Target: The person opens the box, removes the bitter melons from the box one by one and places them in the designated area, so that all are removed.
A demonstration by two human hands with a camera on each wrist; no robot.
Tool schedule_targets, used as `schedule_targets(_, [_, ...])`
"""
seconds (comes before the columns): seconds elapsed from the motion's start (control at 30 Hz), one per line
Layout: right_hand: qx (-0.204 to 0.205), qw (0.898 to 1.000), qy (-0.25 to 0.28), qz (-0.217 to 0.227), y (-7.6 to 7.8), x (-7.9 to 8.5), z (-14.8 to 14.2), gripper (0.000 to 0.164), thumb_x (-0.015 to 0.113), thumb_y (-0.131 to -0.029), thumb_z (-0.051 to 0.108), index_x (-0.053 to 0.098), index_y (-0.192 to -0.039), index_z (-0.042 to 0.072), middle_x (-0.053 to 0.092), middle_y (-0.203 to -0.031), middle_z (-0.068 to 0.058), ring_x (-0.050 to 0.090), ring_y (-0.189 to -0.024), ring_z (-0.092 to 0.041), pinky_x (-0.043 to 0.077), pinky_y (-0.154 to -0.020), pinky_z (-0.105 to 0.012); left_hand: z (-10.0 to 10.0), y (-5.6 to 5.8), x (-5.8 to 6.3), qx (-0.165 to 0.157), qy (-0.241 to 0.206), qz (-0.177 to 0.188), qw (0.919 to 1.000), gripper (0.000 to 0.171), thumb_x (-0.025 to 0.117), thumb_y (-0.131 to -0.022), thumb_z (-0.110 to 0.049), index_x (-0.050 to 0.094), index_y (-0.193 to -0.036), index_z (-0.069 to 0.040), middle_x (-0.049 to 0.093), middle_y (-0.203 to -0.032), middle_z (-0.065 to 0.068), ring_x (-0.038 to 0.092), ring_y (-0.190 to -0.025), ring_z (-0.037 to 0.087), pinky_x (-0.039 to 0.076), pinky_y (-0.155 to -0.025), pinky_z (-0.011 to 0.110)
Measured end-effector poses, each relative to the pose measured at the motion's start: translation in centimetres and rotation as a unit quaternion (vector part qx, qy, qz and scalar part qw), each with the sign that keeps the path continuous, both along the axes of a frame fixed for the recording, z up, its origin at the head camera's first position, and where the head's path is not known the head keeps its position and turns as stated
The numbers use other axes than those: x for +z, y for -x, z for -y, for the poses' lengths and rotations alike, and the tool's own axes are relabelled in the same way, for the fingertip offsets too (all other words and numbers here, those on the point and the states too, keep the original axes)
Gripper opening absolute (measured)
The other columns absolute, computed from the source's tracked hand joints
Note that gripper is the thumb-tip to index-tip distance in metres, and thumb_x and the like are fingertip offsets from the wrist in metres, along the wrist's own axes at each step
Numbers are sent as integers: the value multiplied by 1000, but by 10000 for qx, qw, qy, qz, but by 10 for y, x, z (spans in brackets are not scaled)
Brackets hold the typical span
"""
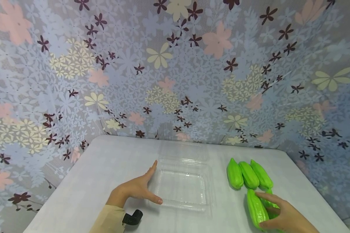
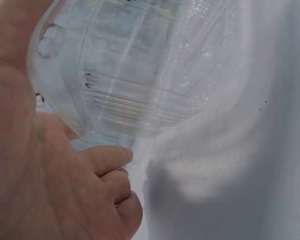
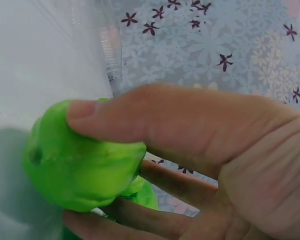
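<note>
My left hand (image 1: 138, 187) is at the left side of a clear plastic clamshell box (image 1: 182, 204), thumb and fingers spread along its edge. In the left wrist view, the fingers (image 2: 107, 160) lie right at the box's ribbed edge (image 2: 135, 107). With thumb and fingers, my right hand (image 1: 283, 216) holds a bright green, ridged, elongated toy vegetable (image 1: 256, 207). The right wrist view shows the thumb on the near side of this vegetable (image 3: 80, 170) and the fingers at its other side. Another green one (image 1: 269, 203) is partly hidden behind that hand.
Three more green vegetables (image 1: 249, 176) lie side by side on the white table (image 1: 113, 155), behind the right hand. The box's lid (image 1: 182, 152) stands open toward the floral-patterned backdrop (image 1: 175, 81). A black wrist camera (image 1: 133, 217) sits on the left sleeve.
</note>
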State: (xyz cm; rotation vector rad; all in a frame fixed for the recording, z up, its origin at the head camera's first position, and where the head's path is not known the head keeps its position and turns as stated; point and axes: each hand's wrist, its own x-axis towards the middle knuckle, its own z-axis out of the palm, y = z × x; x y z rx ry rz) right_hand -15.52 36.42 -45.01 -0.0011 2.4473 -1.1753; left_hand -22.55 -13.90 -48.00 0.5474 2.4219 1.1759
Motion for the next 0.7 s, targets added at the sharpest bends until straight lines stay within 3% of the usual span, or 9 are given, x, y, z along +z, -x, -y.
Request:
schedule_targets(0.2, [36,9997,-224,-46,1,0,4,92,87,-80,20,36,-150,-10,18,-148,-48,40,-119,-70,56,-84,-56,0,0,1,16,-42,25,10000,144,94,-65,-48,-11,-161,-30,-7,-167,12,4,-152,36,13,-119,59])
schedule_targets(0.53, [-121,9918,-1260,-169,5,7,18,96,91,-73,26,40,-148,-8,32,-144,-46,47,-117,-65,56,-79,-55,1,2,-1,-15,-102,30,9999,143,93,-65,-50,-11,-161,-32,-7,-167,11,4,-152,35,14,-119,59])
schedule_targets(0.7, [-175,9911,-1294,-265,3,10,19,96,90,-75,30,40,-148,-8,32,-144,-46,52,-115,-61,57,-79,-52,1,1,-1,-42,-175,10,9998,144,94,-65,-48,-11,-162,-29,-7,-167,13,3,-152,36,13,-119,59])
